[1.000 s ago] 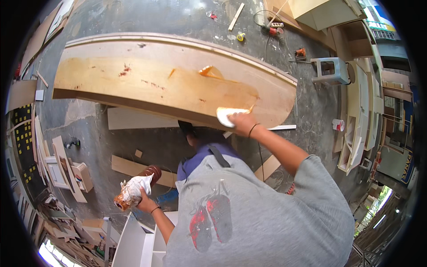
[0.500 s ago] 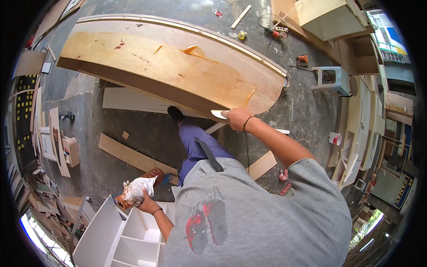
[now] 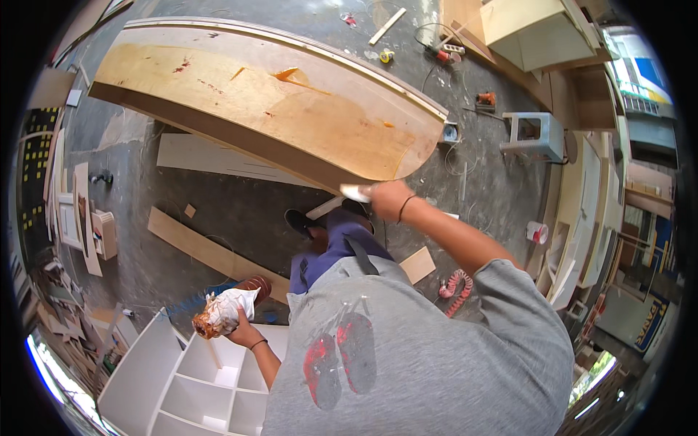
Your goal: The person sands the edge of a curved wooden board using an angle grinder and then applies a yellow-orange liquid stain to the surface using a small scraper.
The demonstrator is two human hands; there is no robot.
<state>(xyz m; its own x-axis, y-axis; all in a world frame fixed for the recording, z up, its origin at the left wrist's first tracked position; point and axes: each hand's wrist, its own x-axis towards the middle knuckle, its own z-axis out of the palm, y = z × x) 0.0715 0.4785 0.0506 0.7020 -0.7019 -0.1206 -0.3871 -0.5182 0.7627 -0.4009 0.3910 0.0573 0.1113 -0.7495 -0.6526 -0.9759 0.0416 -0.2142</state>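
Note:
My right hand (image 3: 391, 201) is closed on a pale flat spreader (image 3: 355, 192), held at the near edge of a long wooden panel (image 3: 240, 80) with a rounded right end. Amber glue-like smears and blobs (image 3: 289, 75) lie on the panel's face, with a wet sheen toward the right. Lower down, my left hand (image 3: 246, 330) grips a container (image 3: 218, 314) wrapped in torn whitish covering, its open end crusted with brown-amber residue. The container tilts with that end toward the left. Whether the spreader touches the panel's edge, I cannot tell.
A white shelf unit (image 3: 193, 400) stands at lower left below my left hand. Plywood strips (image 3: 211, 251) lie on the floor near my feet. To the right are a grey-blue stool (image 3: 534, 136), a coiled pink hose (image 3: 456, 287) and a small tub (image 3: 537, 232). Power tools lie beyond the panel.
The amber streak near the panel's rounded end has shrunk to a small spot. The spreader has come slightly nearer to me. My second foot now shows beside the other.

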